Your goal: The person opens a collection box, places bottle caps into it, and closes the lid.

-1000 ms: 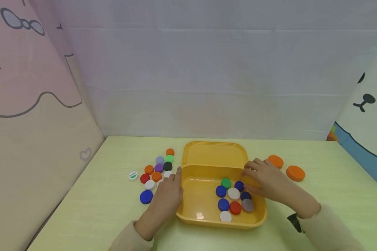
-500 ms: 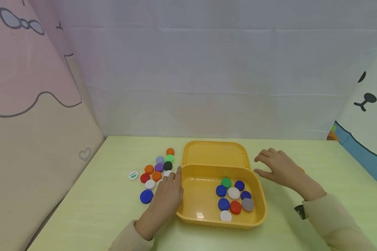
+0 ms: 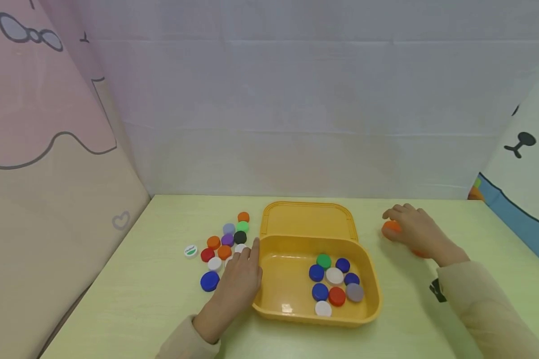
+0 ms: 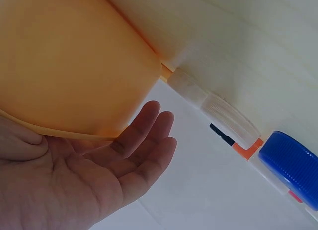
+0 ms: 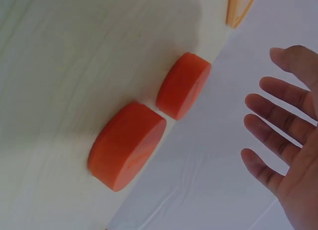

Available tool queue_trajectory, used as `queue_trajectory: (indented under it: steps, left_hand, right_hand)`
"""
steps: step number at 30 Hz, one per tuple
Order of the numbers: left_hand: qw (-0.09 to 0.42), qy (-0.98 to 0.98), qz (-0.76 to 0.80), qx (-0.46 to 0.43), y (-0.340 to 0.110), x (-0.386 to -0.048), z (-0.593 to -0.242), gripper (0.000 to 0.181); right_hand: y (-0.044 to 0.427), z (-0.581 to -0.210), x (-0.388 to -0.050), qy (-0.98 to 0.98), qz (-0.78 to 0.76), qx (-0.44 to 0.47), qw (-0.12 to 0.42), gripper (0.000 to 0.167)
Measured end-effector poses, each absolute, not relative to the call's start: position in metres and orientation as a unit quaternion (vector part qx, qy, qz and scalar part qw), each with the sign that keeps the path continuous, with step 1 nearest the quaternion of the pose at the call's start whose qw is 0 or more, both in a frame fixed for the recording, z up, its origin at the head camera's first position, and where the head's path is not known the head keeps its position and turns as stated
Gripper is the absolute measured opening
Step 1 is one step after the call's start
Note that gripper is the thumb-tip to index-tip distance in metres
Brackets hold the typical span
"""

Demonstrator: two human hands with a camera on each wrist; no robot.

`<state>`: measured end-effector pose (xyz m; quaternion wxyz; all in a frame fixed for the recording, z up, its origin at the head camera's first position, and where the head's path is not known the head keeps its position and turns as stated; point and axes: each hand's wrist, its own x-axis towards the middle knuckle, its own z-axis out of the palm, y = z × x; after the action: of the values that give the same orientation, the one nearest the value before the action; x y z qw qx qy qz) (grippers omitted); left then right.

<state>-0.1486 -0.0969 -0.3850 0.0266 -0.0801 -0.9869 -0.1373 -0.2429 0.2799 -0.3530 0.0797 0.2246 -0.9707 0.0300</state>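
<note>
A yellow plastic container (image 3: 287,279) holds several bottle caps, including a green cap (image 3: 324,261), a red cap (image 3: 337,296) and a grey cap (image 3: 354,292). My left hand (image 3: 240,281) rests against its left rim, index finger straight along the edge. In the left wrist view, the other fingers (image 4: 144,155) stand loosely bent outside the wall. My right hand (image 3: 415,232) hovers over two large orange lids, fingers spread and holding nothing. The right wrist view shows the nearer orange lid (image 5: 126,145) and the farther orange lid (image 5: 184,86) flat on the table, apart from the hand.
Left of the container, several loose caps lie on the table (image 3: 130,299), among them a large blue cap (image 3: 209,281), a black cap (image 3: 240,237) and a white printed cap (image 3: 190,251). A yellow lid (image 3: 308,219) lies behind the container. A white sheet (image 3: 296,114) stands behind the table.
My right hand has left the container's right side and moved right and back, over the orange lids. The left hand and the caps in the container keep their places.
</note>
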Motion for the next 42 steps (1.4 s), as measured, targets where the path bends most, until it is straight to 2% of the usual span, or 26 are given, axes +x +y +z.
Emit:
queue_trajectory:
  steps: [7,35,42]
  left_hand:
    - [0.024,-0.987,-0.139,-0.078,-0.097,-0.148,-0.385,0.055]
    - [0.013,-0.986,-0.150,-0.068,-0.096,-0.148,-0.386,0.057]
    - [0.014,-0.986,-0.148,-0.073,-0.096,-0.149,-0.386,0.056]
  right_hand:
    - [0.289,-0.360,-0.252,-0.979,0.024,0.197,0.054,0.040]
    - [0.307,-0.383,-0.261,-0.990,0.026,0.134,-0.018,0.055]
    - [0.308,-0.384,-0.260,-0.990,0.024,0.136,-0.005,0.053]
